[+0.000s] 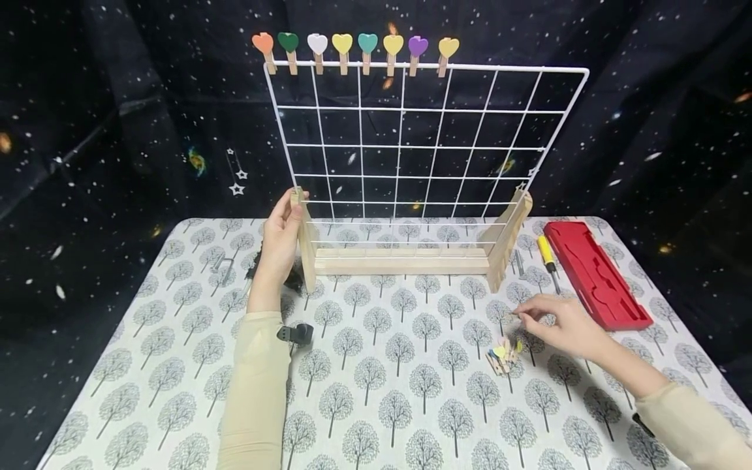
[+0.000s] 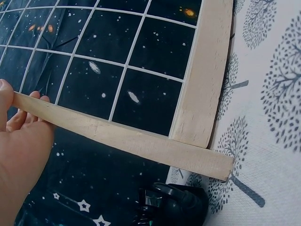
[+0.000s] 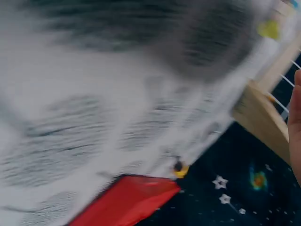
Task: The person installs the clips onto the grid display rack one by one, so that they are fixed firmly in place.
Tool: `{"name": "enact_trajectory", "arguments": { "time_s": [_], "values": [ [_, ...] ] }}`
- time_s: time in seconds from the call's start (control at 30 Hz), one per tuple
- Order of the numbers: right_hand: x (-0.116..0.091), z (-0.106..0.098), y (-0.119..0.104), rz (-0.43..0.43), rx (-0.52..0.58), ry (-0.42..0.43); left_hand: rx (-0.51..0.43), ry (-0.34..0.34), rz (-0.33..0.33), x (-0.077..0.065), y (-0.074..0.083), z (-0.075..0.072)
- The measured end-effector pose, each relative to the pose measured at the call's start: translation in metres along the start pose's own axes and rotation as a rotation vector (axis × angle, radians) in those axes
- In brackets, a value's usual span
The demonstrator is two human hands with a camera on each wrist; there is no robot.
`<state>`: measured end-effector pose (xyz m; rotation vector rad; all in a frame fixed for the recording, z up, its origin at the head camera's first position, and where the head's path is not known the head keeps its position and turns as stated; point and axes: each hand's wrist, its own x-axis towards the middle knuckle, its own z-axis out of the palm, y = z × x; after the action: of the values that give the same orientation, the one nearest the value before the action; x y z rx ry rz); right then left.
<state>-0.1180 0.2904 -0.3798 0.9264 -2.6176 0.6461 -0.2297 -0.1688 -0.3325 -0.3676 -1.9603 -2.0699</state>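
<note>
My left hand [image 1: 279, 240] grips the upper end of the left wooden upright [image 1: 307, 258] of a stand, thumb on one side and fingers behind. That stand bears a white wire grid [image 1: 517, 67]. Along the grid's top bar sits a row of several heart-topped clothespins [image 1: 343, 46], from the left corner to past the middle. To the right, my right hand [image 1: 561, 320] pinches a small wooden clothespin [image 1: 514, 313], mostly hidden by the fingertips. Just below it, a little heap of clothespins [image 1: 504, 356] lies on the cloth. The right wrist view is blurred and catches only the hand's edge.
Right of the stand lie a yellow-handled screwdriver [image 1: 546, 251] and a red tool tray [image 1: 599, 277]. A black object [image 2: 178, 202] stands behind the left upright. A bent metal piece [image 1: 223, 264] lies at the left. Dark starry fabric [image 1: 147, 117] hangs behind the table.
</note>
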Motion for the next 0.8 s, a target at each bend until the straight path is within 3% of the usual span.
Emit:
{"name": "enact_trajectory", "arguments": {
  "time_s": [0.17,0.33,0.6,0.8],
  "values": [
    [0.037,-0.019,-0.016,0.027,0.061,0.063,-0.015,0.004,0.002,0.004,-0.008,-0.002],
    [0.083,-0.041,-0.042,-0.048,0.111,0.168,-0.023,0.008,0.004,0.005,-0.012,-0.002],
    [0.150,-0.087,-0.101,-0.116,0.511,0.387,0.007,0.002,0.007,-0.001,-0.001,0.001],
    [0.190,-0.119,-0.115,-0.169,0.522,0.547,0.037,0.002,0.006,-0.002,0.003,0.001]
  ]
}}
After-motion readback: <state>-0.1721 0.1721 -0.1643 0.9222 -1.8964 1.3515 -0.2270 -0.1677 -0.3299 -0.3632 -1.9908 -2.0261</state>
